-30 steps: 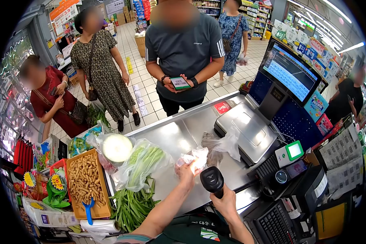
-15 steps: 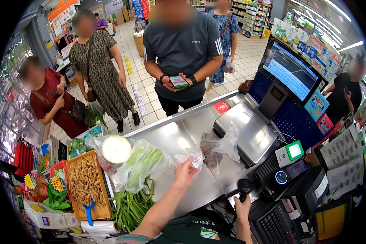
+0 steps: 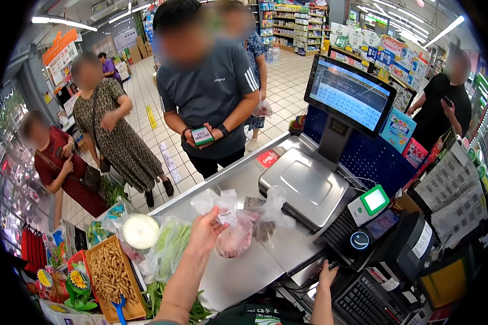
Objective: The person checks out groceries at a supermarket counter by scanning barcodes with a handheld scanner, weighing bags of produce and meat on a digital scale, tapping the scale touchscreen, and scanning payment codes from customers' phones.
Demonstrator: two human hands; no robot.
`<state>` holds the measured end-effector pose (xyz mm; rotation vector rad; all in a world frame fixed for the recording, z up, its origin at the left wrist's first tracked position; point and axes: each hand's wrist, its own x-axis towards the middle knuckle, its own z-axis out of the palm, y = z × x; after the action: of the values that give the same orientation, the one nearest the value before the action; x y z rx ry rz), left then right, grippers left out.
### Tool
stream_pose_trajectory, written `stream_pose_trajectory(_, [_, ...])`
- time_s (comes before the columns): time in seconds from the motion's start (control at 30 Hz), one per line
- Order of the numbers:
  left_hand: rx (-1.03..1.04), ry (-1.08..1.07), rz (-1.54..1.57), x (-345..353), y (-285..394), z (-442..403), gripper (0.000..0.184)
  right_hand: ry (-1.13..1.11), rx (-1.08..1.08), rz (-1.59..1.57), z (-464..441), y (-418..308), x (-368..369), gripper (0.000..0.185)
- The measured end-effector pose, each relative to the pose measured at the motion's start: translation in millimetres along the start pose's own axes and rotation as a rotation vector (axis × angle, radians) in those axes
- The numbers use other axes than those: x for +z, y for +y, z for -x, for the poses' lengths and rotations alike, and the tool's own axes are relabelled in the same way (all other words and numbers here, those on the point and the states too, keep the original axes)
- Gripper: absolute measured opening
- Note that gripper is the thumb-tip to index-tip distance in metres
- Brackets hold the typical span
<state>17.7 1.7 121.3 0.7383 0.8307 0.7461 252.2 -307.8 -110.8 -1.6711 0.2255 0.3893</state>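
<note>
My left hand [image 3: 207,228] pinches the gathered neck of a clear plastic bag of pinkish meat [image 3: 236,241], which has a white label near its top. The bag is over the metal counter [image 3: 222,279]. Just right of it, another clear bag with dark grey-brown contents [image 3: 264,227] lies beside the scale [image 3: 306,187]. Low on the right, my right hand [image 3: 326,275] is closed around the black barcode scanner [image 3: 332,266]; little of the scanner shows. Left of my left forearm lie bagged green vegetables [image 3: 171,244] and a round white item in plastic [image 3: 141,232].
A peanut tray [image 3: 114,271] with a blue scoop borders the counter's left side. On the right stand a monitor [image 3: 350,95], a green-framed payment device [image 3: 373,200] and a keyboard [image 3: 371,298]. Across the counter, a customer holds a phone [image 3: 202,136]; other people stand behind.
My left hand has lifted the meat bag by its neck, and the bag now hangs more fully in view. My right hand has tilted the scanner, hiding its head. The camera view has shifted.
</note>
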Motion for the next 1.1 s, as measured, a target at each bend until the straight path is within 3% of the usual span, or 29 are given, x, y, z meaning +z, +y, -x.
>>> stream_pose_trajectory(0.03, [0.063, -0.066, -0.013, 16.6, 16.7, -1.6, 0.034, 0.061, -0.070, 0.086, 18.3, -20.6, 1.2, 0.058])
stream_pose_trajectory(0.1, [0.116, -0.055, 0.008, 56.2, 46.3, -5.6, 0.033, 0.125, -0.262, 0.339, 20.2, 4.6, -12.8, 0.066])
stream_pose_trajectory(0.17, [0.159, -0.217, -0.006, 88.6, 65.8, -18.6, 0.032, 0.090, -0.384, 0.451, 46.2, -4.5, -21.5, 0.072])
stream_pose_trajectory(0.23, [0.170, -0.326, -0.018, 125.4, 77.2, -39.7, 0.031, 0.055, -0.337, 0.451, 85.0, -47.6, -17.7, 0.072])
stream_pose_trajectory(0.3, [0.200, -0.349, 0.003, 175.4, 76.9, -73.9, 0.028, 0.110, -0.553, 0.503, 99.0, -45.1, -20.8, 0.062])
stream_pose_trajectory(0.37, [0.176, -0.351, 0.021, 188.3, 65.6, -91.2, 0.026, -0.028, -0.498, 0.563, 134.9, -97.1, -21.6, 0.067])
stream_pose_trajectory(0.4, [0.151, -0.334, 0.014, 204.2, 43.2, -107.5, 0.024, -0.114, -0.375, 0.453, 131.5, -105.5, -17.5, 0.065])
stream_pose_trajectory(0.43, [0.155, -0.302, -0.050, 212.1, 27.7, -117.8, 0.026, -0.076, -0.427, 0.418, 130.3, -110.6, -16.1, 0.058])
stream_pose_trajectory(0.5, [0.180, -0.286, -0.130, 218.2, -4.0, -137.0, 0.027, -0.044, -0.838, 0.613, 114.4, -106.6, -1.5, 0.053])
stream_pose_trajectory(0.53, [0.171, -0.291, -0.132, 223.1, -21.0, -155.0, 0.027, -0.094, -0.744, 0.580, 102.9, -91.4, -5.2, 0.048])
stream_pose_trajectory(0.57, [0.124, -0.272, -0.176, 222.3, -34.2, -173.3, 0.023, -0.255, -0.483, 0.438, 105.8, -127.3, 7.2, 0.055])
stream_pose_trajectory(0.63, [0.043, -0.251, -0.235, 228.5, -67.5, -203.2, 0.020, -0.192, -0.767, 0.334, 86.6, -129.9, 27.5, 0.051])
stream_pose_trajectory(0.73, [-0.237, -0.069, -0.054, 234.4, -101.6, -240.9, 0.020, -0.222, -0.930, 0.278, 76.6, -177.0, 59.0, 0.041])
stream_pose_trajectory(0.87, [-0.384, -0.076, -0.121, 210.8, -145.9, -271.3, 0.023, -0.233, -0.888, 0.183, 67.6, -217.8, 74.8, 0.037])
stream_pose_trajectory(1.1, [-0.311, -0.331, -0.310, 211.1, -122.8, -225.4, 0.032, -0.009, -1.157, 0.057, 16.2, -351.7, 119.0, 0.033])
